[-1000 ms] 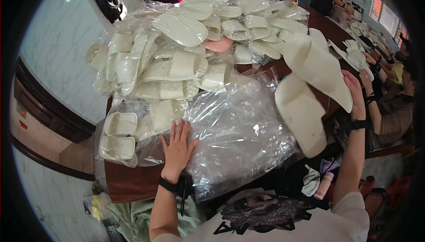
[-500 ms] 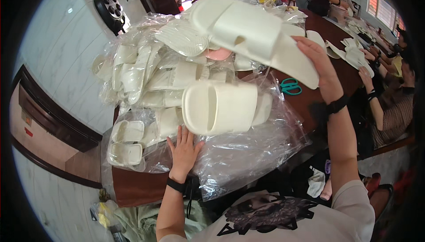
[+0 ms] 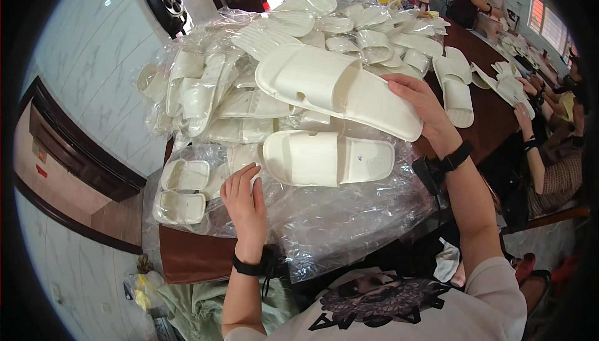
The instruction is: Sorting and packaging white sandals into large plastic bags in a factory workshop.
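Note:
My right hand grips a cream slide slipper by its heel end. That slipper is held up, tilted, its toe pointing left over the pile. Below it a second cream slipper lies sole down on a clear plastic bag, toe to the left. Beside this slipper's toe my left hand hovers with fingers slightly bent and thumb apart, holding nothing.
Behind is a large heap of bagged cream slippers. Two more bagged toe ends lie at the left. Loose slippers rest on the brown table at the right, where other people's hands work. A wall-mounted black device stands back left.
My right hand has brought its slipper lower and nearer, above the lying one. My left hand has lifted off the plastic. The green-handled scissors are no longer visible.

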A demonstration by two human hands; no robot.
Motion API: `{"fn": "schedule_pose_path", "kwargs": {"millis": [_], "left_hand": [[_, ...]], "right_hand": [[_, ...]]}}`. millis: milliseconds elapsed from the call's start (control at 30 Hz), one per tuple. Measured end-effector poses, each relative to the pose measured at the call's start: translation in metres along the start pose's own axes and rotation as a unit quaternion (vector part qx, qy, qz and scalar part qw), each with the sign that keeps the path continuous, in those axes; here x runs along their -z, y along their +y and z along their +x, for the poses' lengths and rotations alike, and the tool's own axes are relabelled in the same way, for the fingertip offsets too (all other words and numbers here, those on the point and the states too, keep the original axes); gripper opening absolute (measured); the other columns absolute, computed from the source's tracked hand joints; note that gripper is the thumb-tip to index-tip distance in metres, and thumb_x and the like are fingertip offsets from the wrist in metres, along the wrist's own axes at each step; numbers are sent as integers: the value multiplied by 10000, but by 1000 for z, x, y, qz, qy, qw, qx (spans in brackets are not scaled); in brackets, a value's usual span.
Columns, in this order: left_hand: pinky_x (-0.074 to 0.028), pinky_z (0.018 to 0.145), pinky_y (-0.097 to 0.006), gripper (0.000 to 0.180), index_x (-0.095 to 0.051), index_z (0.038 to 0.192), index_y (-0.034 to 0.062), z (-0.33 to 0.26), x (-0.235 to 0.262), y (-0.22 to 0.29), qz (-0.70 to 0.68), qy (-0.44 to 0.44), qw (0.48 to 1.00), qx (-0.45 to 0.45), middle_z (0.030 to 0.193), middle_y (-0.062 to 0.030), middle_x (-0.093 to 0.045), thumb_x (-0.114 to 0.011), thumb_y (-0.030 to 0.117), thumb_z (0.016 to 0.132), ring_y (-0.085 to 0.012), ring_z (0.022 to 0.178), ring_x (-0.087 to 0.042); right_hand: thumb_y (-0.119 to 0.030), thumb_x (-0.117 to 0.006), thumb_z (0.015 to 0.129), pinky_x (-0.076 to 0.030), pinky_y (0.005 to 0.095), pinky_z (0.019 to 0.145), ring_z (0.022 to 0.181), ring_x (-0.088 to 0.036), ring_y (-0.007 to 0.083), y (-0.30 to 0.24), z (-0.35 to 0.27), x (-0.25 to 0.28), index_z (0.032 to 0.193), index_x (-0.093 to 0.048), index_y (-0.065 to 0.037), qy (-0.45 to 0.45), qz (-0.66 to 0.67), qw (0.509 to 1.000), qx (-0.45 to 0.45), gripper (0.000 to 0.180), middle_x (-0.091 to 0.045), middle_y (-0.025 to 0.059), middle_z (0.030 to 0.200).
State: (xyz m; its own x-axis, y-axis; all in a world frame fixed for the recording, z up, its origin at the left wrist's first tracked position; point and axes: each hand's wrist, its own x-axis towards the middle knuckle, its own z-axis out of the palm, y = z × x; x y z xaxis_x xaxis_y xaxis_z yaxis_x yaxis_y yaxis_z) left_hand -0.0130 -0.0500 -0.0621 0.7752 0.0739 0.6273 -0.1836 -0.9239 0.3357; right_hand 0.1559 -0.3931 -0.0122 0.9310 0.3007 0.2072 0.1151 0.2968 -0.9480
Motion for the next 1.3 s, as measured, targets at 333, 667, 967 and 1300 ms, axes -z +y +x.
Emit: {"fn": "schedule_pose_path", "kwargs": {"millis": [333,667,967,1300], "left_hand": [[-510,806,-272,340,-576,1298,44,34,-25,96,-482,-104,868,68,1084,-82,-666,-571,52,959,-124,900,-635],[-464,694,-251,86,-674,972,13,32,-32,90,-340,32,937,75,839,-49,-675,-636,78,931,-112,778,-609],[-444,640,-263,79,-676,961,17,2,-104,58,-359,-14,925,124,752,-45,-617,-640,78,926,-123,683,-561],[-441,709,-269,53,-673,932,23,-2,-102,50,-366,-3,926,93,779,-29,-617,-670,37,881,-123,737,-552]], "right_hand": [[-147,-638,945,-558,248,732,844,-682,114,-20,-5,-43,1192,-630,18,-1,27,999,32,297,-702,76,1012],[-171,-630,945,-529,262,729,832,-660,124,41,-25,8,1162,-619,60,89,-15,996,5,317,-694,68,1006],[-21,-571,881,-515,387,831,954,-659,329,73,-65,119,1040,-673,-21,180,-582,784,119,189,-688,156,1052],[-21,-612,791,-463,461,918,1109,-568,367,72,-37,130,1133,-589,-33,-18,-770,635,53,343,-610,181,1130]]}}
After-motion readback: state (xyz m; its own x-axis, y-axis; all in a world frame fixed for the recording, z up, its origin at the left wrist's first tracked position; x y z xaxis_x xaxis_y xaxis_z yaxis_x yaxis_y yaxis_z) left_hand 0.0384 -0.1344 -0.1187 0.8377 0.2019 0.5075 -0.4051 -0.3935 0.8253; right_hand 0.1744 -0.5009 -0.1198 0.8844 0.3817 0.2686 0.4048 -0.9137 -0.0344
